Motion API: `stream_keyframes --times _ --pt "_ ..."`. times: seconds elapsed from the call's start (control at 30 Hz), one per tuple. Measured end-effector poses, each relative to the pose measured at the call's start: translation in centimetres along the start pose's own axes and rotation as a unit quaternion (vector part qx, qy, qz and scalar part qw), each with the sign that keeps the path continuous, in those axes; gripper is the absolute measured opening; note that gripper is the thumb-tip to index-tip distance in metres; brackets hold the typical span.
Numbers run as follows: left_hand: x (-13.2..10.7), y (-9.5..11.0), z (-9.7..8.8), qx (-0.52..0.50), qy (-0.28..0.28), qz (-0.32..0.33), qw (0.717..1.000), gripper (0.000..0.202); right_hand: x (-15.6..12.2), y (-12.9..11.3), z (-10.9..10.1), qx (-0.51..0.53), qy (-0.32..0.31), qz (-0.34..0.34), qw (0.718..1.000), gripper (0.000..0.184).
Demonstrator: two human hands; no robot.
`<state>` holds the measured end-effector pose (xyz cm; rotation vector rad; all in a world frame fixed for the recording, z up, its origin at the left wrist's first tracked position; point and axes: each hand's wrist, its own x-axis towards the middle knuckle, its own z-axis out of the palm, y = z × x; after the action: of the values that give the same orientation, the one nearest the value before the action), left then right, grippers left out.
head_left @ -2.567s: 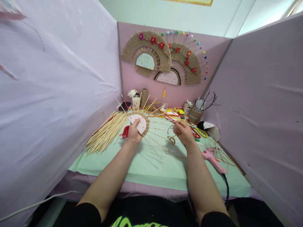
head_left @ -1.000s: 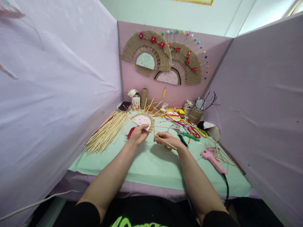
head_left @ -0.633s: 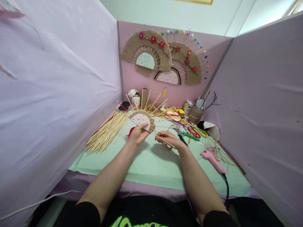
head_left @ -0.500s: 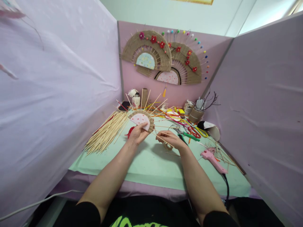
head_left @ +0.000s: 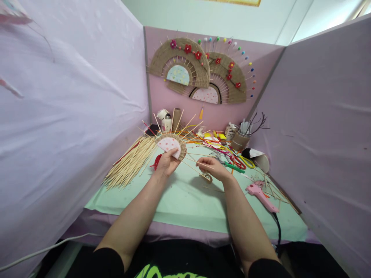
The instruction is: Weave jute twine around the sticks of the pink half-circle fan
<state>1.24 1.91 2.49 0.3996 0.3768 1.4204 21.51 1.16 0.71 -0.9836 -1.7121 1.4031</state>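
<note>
My left hand point(head_left: 168, 161) grips a small half-round fan point(head_left: 167, 144) by its lower right part, thumb on the pink-dotted white centre. A brown woven band rims the fan, and several thin wooden sticks radiate from it. To the right, my right hand point(head_left: 213, 166) is closed, fingertips pinched together among the sticks on that side. What sits between those fingertips is too small to make out. Below it, a coil of brown twine point(head_left: 206, 177) lies on the green cloth. Red yarn point(head_left: 156, 162) shows beside my left hand.
A pile of thin wooden sticks point(head_left: 130, 164) lies at left. A pink glue gun point(head_left: 262, 197), green-handled pliers point(head_left: 234, 167) and stick scraps point(head_left: 272, 189) are at right. Coloured stems, jars and a twig holder point(head_left: 240, 141) line the back, under two large fans point(head_left: 185, 48).
The fan and my left hand have shifted slightly left. My right hand has moved a little right and away from the fan's rim, fingers still closed.
</note>
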Motion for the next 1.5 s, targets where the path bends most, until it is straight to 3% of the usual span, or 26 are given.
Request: stream_keyframes --times 0.23,0.33,0.67,0.83,0.93,1.03,1.2,1.3,1.5 --pt "0.3 0.0 -0.3 0.015 -0.001 0.028 0.999 0.044 0.4 0.7 -2.4 0.204 0.131 -0.059 0.969 0.025" --pt "0.3 -0.2 -0.3 0.016 0.0 0.036 0.999 0.045 0.4 0.5 -2.5 0.242 0.164 -0.08 0.953 0.025" --pt "0.6 0.0 -0.4 -0.009 0.009 0.061 0.998 0.036 0.8 0.8 -2.3 0.168 0.205 -0.159 0.951 0.021" --pt "0.7 0.2 -0.5 -0.024 0.014 0.072 0.997 0.039 1.0 0.9 -2.3 0.15 0.22 -0.149 0.952 0.027" --pt "0.7 0.3 -0.5 -0.044 0.009 0.069 0.997 0.039 0.8 0.9 -1.9 0.094 0.185 -0.09 0.974 0.028" --pt "0.5 0.2 -0.3 -0.059 0.013 0.047 0.997 0.038 0.6 0.8 -0.6 -0.04 0.078 -0.014 0.996 0.024" --pt "0.1 -0.4 0.1 -0.059 0.003 0.002 0.998 0.036 1.1 0.7 3.0 -0.16 -0.094 -0.019 0.983 0.022" --pt "0.1 -0.8 0.1 -0.064 -0.007 -0.027 0.998 0.033 1.5 0.8 4.1 -0.181 -0.113 -0.035 0.976 0.022" --pt "0.0 -1.3 0.0 -0.04 0.004 -0.017 0.999 0.025 1.4 1.1 3.6 -0.171 -0.067 -0.016 0.983 0.02"
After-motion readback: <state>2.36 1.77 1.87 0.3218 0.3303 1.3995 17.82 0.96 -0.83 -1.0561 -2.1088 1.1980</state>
